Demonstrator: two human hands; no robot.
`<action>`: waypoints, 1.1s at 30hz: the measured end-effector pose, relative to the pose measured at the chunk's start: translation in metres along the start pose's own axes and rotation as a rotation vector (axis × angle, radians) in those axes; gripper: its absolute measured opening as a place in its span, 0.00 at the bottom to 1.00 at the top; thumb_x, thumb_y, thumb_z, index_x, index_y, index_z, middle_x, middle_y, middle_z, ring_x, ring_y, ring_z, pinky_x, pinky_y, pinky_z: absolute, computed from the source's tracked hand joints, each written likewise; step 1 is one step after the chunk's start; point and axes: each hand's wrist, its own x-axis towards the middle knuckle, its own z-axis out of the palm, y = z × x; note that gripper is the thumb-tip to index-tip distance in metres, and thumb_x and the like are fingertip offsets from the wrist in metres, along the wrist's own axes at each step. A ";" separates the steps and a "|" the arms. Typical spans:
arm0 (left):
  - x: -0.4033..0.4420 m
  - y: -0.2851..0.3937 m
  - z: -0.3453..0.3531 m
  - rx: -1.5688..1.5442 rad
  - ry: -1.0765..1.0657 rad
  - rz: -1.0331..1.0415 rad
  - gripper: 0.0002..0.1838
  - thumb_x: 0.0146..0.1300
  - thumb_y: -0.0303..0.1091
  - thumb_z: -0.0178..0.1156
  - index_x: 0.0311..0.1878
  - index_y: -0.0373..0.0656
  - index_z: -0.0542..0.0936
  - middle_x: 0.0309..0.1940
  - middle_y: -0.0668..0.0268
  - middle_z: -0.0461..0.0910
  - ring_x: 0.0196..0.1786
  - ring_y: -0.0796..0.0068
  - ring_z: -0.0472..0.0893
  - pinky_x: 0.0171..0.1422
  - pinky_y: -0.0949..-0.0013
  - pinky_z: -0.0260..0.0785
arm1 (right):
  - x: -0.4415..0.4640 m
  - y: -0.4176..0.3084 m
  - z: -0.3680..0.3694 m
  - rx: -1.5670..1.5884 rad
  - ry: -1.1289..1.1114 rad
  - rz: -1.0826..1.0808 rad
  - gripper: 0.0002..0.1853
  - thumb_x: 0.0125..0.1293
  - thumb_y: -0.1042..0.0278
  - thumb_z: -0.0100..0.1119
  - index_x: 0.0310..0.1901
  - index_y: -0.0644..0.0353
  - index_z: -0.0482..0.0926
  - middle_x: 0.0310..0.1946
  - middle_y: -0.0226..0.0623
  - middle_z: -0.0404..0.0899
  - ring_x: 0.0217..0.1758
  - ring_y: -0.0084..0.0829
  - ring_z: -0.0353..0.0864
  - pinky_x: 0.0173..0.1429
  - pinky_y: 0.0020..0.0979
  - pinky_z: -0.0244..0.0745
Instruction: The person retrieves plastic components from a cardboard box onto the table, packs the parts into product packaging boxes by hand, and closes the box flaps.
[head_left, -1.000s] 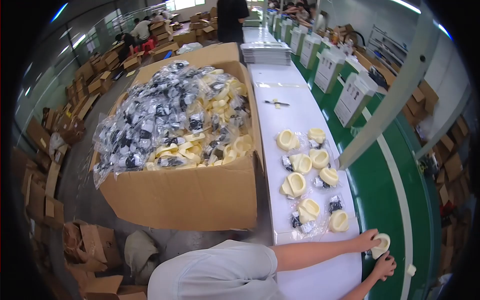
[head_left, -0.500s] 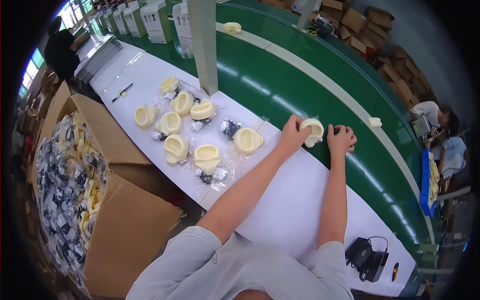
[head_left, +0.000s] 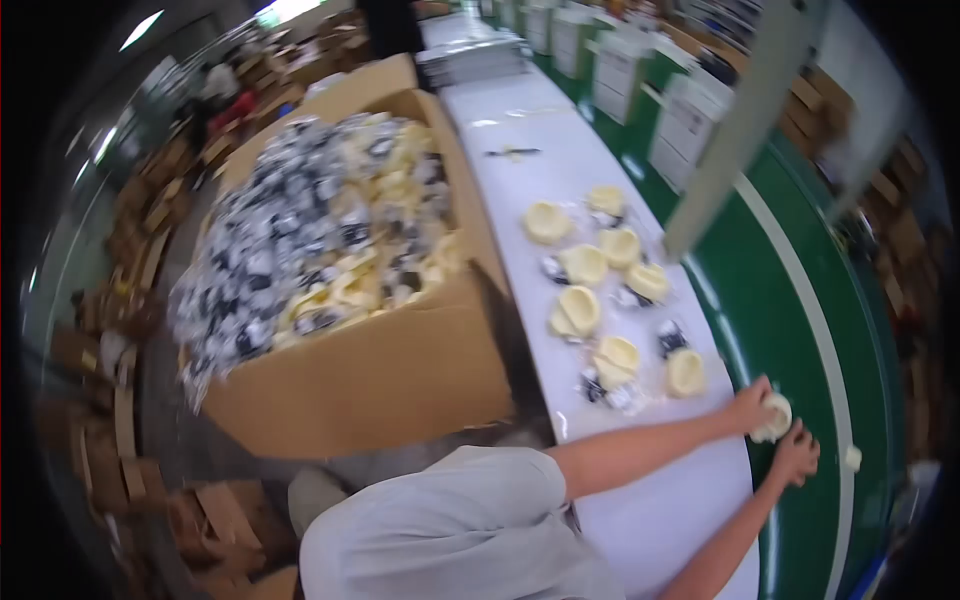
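Note:
My left hand (head_left: pixel 750 406) grips a cream-coloured moulded piece with a rounded hollow (head_left: pixel 777 416) by its near side, over the green surface. Close beside that piece is my right hand (head_left: pixel 796 456), its fingers loosely curled and partly apart; whether a fingertip touches the piece I cannot tell. On the white table, several similar cream pieces (head_left: pixel 578 311) lie in clear plastic with small dark items. The one nearest my left hand is a cream piece (head_left: pixel 686 373) at the table's right edge.
Left of the table stands a large open cardboard box (head_left: pixel 400 365), heaped with bagged dark items (head_left: pixel 265 235) and cream pieces. A pen (head_left: pixel 512 152) lies farther up the table. A grey post (head_left: pixel 735 130) rises by several white cartons (head_left: pixel 690 115). A dark-clothed person (head_left: pixel 390 25) stands beyond.
The view has swung left, bringing the whole box into sight and shifting my hands to the lower right. My left hand still holds the cream piece; my right hand stays beside it.

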 end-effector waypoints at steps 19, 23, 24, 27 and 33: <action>-0.011 0.016 -0.006 -0.028 -0.029 0.018 0.15 0.49 0.31 0.58 0.35 0.40 0.62 0.27 0.57 0.68 0.31 0.66 0.71 0.35 0.63 0.64 | -0.001 0.000 0.002 0.000 -0.044 0.056 0.18 0.58 0.39 0.50 0.42 0.41 0.75 0.59 0.28 0.60 0.63 0.42 0.55 0.54 0.55 0.57; -0.009 0.022 -0.006 -0.025 -0.042 0.015 0.16 0.49 0.31 0.58 0.36 0.40 0.62 0.27 0.57 0.69 0.31 0.67 0.71 0.36 0.64 0.65 | 0.000 0.009 0.013 0.058 0.068 0.043 0.19 0.59 0.38 0.49 0.40 0.41 0.76 0.59 0.29 0.60 0.63 0.42 0.55 0.54 0.54 0.57; -0.008 0.022 -0.007 -0.012 -0.033 0.021 0.16 0.49 0.31 0.59 0.35 0.40 0.62 0.27 0.57 0.69 0.31 0.67 0.71 0.36 0.64 0.65 | 0.001 0.009 0.012 0.059 0.076 0.053 0.19 0.59 0.38 0.49 0.40 0.41 0.76 0.59 0.29 0.60 0.63 0.42 0.55 0.54 0.54 0.57; -0.007 0.016 -0.005 -0.010 -0.024 0.033 0.16 0.48 0.32 0.60 0.34 0.39 0.64 0.27 0.57 0.70 0.31 0.67 0.71 0.36 0.64 0.65 | 0.001 0.007 0.003 0.016 -0.043 0.052 0.22 0.58 0.35 0.47 0.38 0.42 0.79 0.58 0.29 0.63 0.61 0.43 0.56 0.54 0.55 0.57; -0.004 0.005 -0.012 0.189 0.030 0.107 0.19 0.47 0.34 0.64 0.38 0.39 0.66 0.30 0.55 0.72 0.35 0.64 0.74 0.40 0.59 0.68 | -0.011 -0.014 -0.026 0.035 -0.069 0.075 0.20 0.51 0.43 0.58 0.40 0.45 0.79 0.48 0.40 0.72 0.53 0.46 0.66 0.45 0.52 0.67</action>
